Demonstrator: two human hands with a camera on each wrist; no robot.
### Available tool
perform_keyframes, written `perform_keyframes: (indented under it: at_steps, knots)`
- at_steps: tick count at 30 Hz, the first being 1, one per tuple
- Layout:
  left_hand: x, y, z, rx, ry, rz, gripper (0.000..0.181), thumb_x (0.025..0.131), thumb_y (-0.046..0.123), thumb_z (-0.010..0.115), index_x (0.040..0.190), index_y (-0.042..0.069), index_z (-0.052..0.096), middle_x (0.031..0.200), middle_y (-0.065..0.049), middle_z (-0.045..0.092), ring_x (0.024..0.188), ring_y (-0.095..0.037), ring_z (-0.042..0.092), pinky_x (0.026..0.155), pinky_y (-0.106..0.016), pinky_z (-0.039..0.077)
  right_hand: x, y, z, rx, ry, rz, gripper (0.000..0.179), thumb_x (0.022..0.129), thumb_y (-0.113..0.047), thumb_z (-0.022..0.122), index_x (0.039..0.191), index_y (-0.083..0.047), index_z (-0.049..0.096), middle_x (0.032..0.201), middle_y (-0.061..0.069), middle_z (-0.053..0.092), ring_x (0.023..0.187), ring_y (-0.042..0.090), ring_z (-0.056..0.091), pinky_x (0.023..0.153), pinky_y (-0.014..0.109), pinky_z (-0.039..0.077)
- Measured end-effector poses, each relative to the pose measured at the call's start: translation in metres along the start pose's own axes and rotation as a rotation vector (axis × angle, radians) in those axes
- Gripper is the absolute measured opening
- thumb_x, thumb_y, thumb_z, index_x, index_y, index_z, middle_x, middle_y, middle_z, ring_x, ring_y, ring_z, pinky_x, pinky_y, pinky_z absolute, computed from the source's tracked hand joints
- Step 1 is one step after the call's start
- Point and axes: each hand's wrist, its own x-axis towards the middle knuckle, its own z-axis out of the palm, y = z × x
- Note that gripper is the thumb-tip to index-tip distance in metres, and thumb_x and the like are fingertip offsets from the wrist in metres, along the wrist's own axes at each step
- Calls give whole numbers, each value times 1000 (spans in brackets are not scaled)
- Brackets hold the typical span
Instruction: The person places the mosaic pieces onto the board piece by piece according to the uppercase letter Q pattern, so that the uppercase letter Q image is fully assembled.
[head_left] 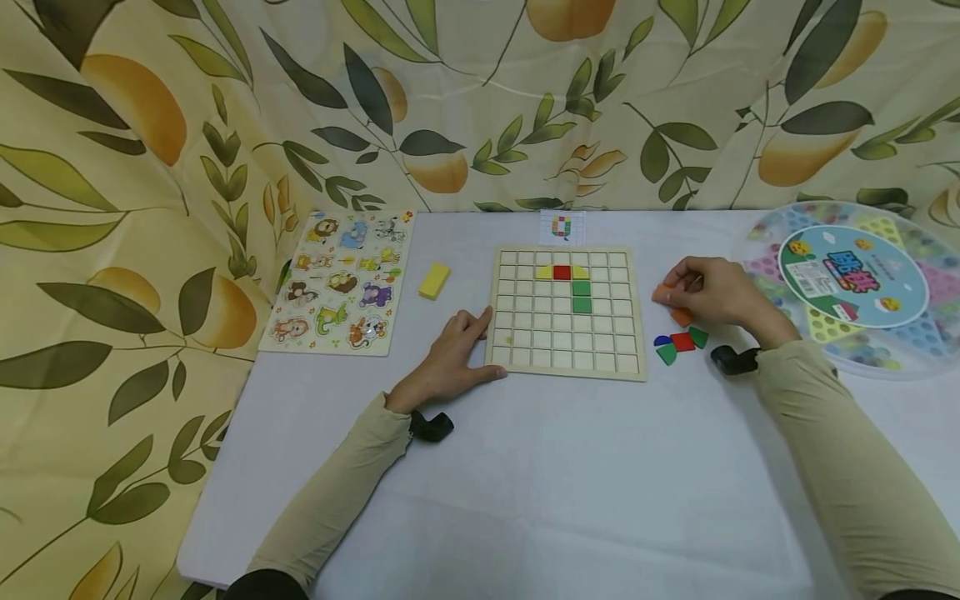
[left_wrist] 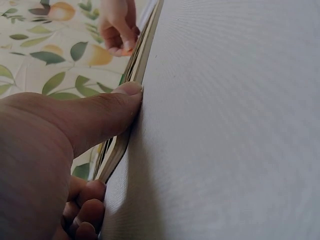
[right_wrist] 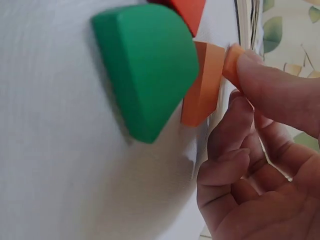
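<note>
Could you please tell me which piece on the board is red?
The red square piece between two yellow pieces on the gridded wooden board; its colour sets it apart from those and the green square pieces.

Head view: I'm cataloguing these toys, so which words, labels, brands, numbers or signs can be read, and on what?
Blue label on the round clear case: large lettering, too blurred to quote.
White patch on that label: fine marks, too small to read.
Grid board, pattern card, animal board: no readable text.
</note>
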Motion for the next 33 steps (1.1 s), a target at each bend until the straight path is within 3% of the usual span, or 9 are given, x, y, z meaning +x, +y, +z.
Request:
perform_keyframes:
  at_steps: [6, 9, 15, 20, 27, 33]
  knots:
    - [1, -2, 1, 2, 5, 9, 104, 92, 31, 85, 168, 2, 21, 122, -13, 47, 107, -23, 41, 90, -32, 35, 0, -4, 2, 40, 18, -53, 36, 104, -29, 68, 128, -3, 63, 103, 18, 69, 87, 25, 59, 71, 29, 45]
    - [1, -3, 2, 6, 3, 9, 104, 92, 31, 85, 168, 2, 21, 122, -13, 47, 107, -23, 41, 90, -32, 35, 0, -8, 3, 63, 36, -79, 35, 106, -28, 66, 134, -7, 62, 100, 18, 69, 80, 23, 60, 68, 29, 46]
    - [1, -3, 1, 4, 3, 13, 104, 92, 31, 85, 168, 1, 20, 122, -14, 47, 106, -22, 40, 89, -31, 34, 2, -16, 9, 118, 70, -95, 31, 104, -29, 69, 130, -11, 68, 96, 15, 70, 71, 21, 59, 58, 29, 47]
    - [1, -3, 2, -4, 4, 16, 104, 92, 31, 85, 168, 1, 20, 122, -13, 47, 105, -22, 39, 89, -31, 33, 6, -25, 14, 164, 117, -111, 36, 99, -27, 78, 128, -7, 71, 106, 18, 73, 79, 12, 63, 63, 21, 50]
    - [1, -3, 2, 2, -5, 7, 104, 93, 32, 85, 168, 2, 19, 122, -12, 46, 105, -21, 38, 89, -31, 32, 11, -37, 21, 202, 123, -147, 35, 97, -18, 80, 129, -5, 73, 112, 21, 76, 82, -4, 64, 74, 10, 47]
    - [1, 0, 1, 0, -4, 5, 104, 93, 31, 85, 168, 1, 20, 122, -13, 46, 106, -22, 38, 90, -31, 33, 16, -50, 28, 240, 110, -149, 34, 97, -21, 80, 126, -5, 74, 109, 18, 77, 85, 1, 67, 75, 12, 48]
